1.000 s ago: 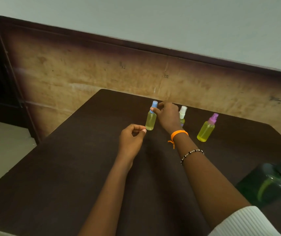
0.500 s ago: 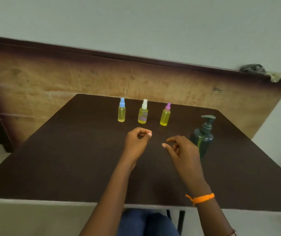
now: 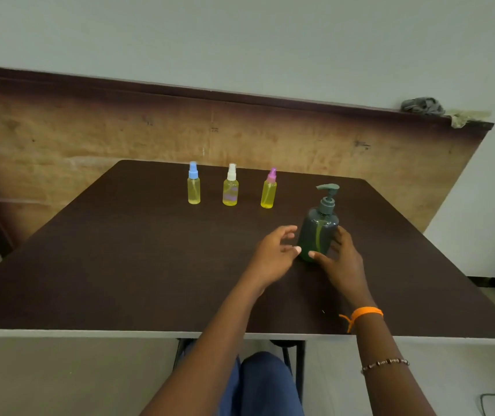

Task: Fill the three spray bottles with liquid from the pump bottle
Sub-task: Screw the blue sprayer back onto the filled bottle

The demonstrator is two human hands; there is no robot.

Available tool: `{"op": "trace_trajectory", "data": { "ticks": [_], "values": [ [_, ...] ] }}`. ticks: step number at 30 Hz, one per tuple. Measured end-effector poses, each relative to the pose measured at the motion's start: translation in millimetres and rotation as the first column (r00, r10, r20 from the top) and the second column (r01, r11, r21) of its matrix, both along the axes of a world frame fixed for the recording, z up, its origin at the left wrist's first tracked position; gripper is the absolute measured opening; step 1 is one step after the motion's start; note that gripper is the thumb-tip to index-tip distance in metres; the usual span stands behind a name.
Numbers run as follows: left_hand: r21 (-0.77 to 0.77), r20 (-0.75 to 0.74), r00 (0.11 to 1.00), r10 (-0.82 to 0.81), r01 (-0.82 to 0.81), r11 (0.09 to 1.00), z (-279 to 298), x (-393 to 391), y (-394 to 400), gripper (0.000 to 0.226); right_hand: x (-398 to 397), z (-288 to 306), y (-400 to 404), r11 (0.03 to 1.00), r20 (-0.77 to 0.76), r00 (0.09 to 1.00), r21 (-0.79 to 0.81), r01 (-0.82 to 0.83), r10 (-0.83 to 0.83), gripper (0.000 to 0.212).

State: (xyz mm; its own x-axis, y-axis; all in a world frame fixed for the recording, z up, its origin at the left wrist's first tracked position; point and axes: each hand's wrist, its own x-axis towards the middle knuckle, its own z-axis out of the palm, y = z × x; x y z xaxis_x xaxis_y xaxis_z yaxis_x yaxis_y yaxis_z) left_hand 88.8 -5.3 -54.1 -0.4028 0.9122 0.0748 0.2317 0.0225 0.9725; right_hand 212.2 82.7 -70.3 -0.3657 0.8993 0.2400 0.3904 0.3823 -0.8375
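Three small spray bottles of yellow liquid stand upright in a row at the far side of the table: blue cap (image 3: 194, 185), white cap (image 3: 230, 187), pink cap (image 3: 269, 190). Nearer and to the right stands the dark green pump bottle (image 3: 319, 226). My right hand (image 3: 343, 265) cups its lower right side, thumb across the front of its base and fingers round the far side. My left hand (image 3: 273, 256) is at the bottle's left side with fingers spread and relaxed, thumb tip close to its base. It holds nothing.
The dark brown table (image 3: 126, 259) runs to a pale front edge near me. A wooden board (image 3: 90, 136) leans on the wall behind it, with a grey cloth (image 3: 421, 106) on its top right corner. My knees show under the table.
My right hand left the blue-capped bottle, drew back and now reaches round the pump bottle. My left hand uncurled and moved right to the bottle's other side. The view pulled back.
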Motion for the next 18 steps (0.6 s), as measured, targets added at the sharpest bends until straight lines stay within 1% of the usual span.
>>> {"op": "trace_trajectory", "data": {
  "ticks": [3, 5, 7, 9, 11, 14, 18],
  "values": [
    [-0.012, 0.008, 1.000, 0.006, -0.006, 1.000, -1.1, -14.0, 14.7, 0.064, -18.6, 1.6, 15.0, 1.000, -0.002, 1.000, 0.001, 0.000, 0.000, 0.074],
    [0.000, -0.002, 1.000, 0.006, -0.006, 1.000, 2.4, -28.0, 28.6, 0.075, -32.9, 0.2, 27.0, 0.999, 0.059, 0.998, 0.019, 0.026, -0.027, 0.072],
    [0.022, 0.013, 0.999, -0.033, 0.033, 0.999, 7.2, -43.4, 45.0, 0.080, -50.1, -1.4, 36.4, 0.999, 0.105, 0.994, 0.022, 0.035, -0.037, 0.068],
    [0.030, 0.042, 0.997, -0.072, 0.071, 0.997, 7.9, -57.7, 62.9, 0.080, -67.6, -4.4, 44.6, 0.998, 0.119, 0.992, 0.049, 0.045, -0.050, 0.063],
    [0.037, 0.048, 0.998, -0.048, 0.046, 0.998, 3.9, -70.3, 74.7, 0.077, -81.0, -5.1, 47.5, 0.994, 0.139, 0.987, 0.087, 0.071, -0.083, 0.058],
    [0.004, 0.064, 0.997, -0.040, 0.040, 0.999, -5.9, -88.9, 87.2, 0.072, -96.1, -2.8, 49.6, 0.991, 0.150, 0.980, 0.037, 0.128, -0.132, 0.057],
    [-0.030, 0.127, 0.983, -0.134, 0.138, 0.990, -6.7, -101.8, 86.4, 0.070, -102.9, -1.4, 38.9, 0.992, 0.115, 0.985, 0.008, 0.128, -0.128, 0.061]
  ]
}}
